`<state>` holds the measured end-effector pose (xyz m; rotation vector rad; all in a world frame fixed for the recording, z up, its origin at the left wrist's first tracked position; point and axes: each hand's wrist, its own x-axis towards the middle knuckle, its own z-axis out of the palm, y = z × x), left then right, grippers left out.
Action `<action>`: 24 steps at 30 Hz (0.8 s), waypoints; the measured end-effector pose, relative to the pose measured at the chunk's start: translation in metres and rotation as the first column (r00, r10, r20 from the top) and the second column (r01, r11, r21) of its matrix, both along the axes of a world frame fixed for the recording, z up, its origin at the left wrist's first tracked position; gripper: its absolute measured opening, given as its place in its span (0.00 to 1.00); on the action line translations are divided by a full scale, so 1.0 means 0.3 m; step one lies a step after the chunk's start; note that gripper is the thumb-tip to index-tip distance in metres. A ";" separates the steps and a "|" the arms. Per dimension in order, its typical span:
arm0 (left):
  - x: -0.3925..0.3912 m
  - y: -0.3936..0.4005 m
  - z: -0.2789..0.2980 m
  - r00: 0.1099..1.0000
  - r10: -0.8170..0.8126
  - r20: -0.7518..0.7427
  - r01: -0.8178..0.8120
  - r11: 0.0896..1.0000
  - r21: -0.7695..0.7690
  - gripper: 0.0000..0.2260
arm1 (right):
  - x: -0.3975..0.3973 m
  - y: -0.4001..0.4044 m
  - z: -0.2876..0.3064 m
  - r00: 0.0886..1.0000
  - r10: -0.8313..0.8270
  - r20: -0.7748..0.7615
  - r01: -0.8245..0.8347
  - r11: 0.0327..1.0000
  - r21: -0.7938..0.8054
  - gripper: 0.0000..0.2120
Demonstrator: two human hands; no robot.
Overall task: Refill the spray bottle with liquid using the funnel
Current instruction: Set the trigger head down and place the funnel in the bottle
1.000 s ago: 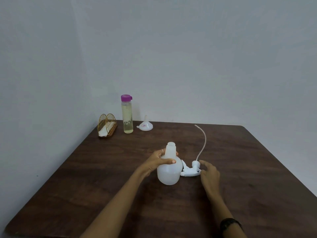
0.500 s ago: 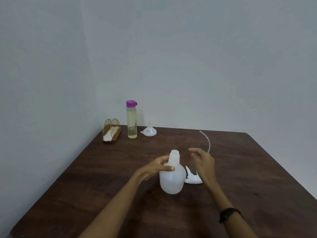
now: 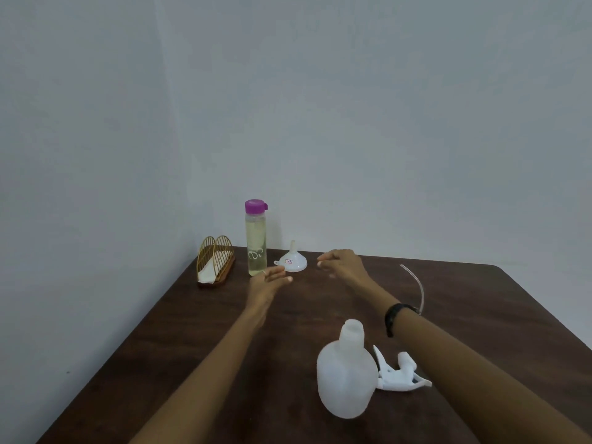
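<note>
— What were our hands doing?
— Both reached toward the tabletop's far left corner, empty. Our left hand (image 3: 268, 281) was spread open just short of the funnel (image 3: 293, 263); our right hand (image 3: 344, 266) was loosely curled beside it, holding nothing.
— And the bottle (image 3: 347, 373)?
— Upright, uncapped, near the front edge, sprayer (image 3: 398, 374) beside it.

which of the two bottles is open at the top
The squat white spray bottle near the person: its neck is bare, with its trigger head lying beside it. The tall clear bottle keeps its purple cap.
</note>
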<state>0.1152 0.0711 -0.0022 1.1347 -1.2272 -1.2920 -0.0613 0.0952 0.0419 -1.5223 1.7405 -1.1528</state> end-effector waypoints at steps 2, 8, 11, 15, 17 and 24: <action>-0.013 -0.061 -0.016 0.997 0.028 0.070 -0.028 1.000 -0.012 0.21 | -0.011 -0.069 -0.053 1.000 0.016 -0.015 -0.015 0.999 0.052 0.11; -0.071 -0.267 -0.090 0.913 0.018 0.408 0.019 0.996 -0.086 0.31 | -0.062 -0.291 -0.186 0.997 0.031 -0.075 -0.020 0.989 0.143 0.19; -0.113 -0.346 -0.100 0.883 -0.013 0.469 0.066 0.993 -0.097 0.34 | -0.067 -0.382 -0.212 0.993 0.042 -0.109 -0.025 0.988 0.150 0.23; -0.174 -0.437 -0.094 0.850 0.017 0.526 0.056 0.991 -0.122 0.37 | -0.060 -0.503 -0.210 0.979 0.129 -0.161 -0.096 0.975 0.200 0.28; -0.184 -0.465 -0.049 0.838 0.048 0.543 0.044 0.987 -0.154 0.38 | -0.048 -0.531 -0.159 0.977 0.148 -0.154 -0.119 0.976 0.182 0.31; -0.199 -0.544 -0.195 0.792 -0.018 0.611 0.106 0.988 -0.109 0.29 | -0.041 -0.619 -0.334 0.962 0.222 -0.161 -0.188 0.962 0.200 0.28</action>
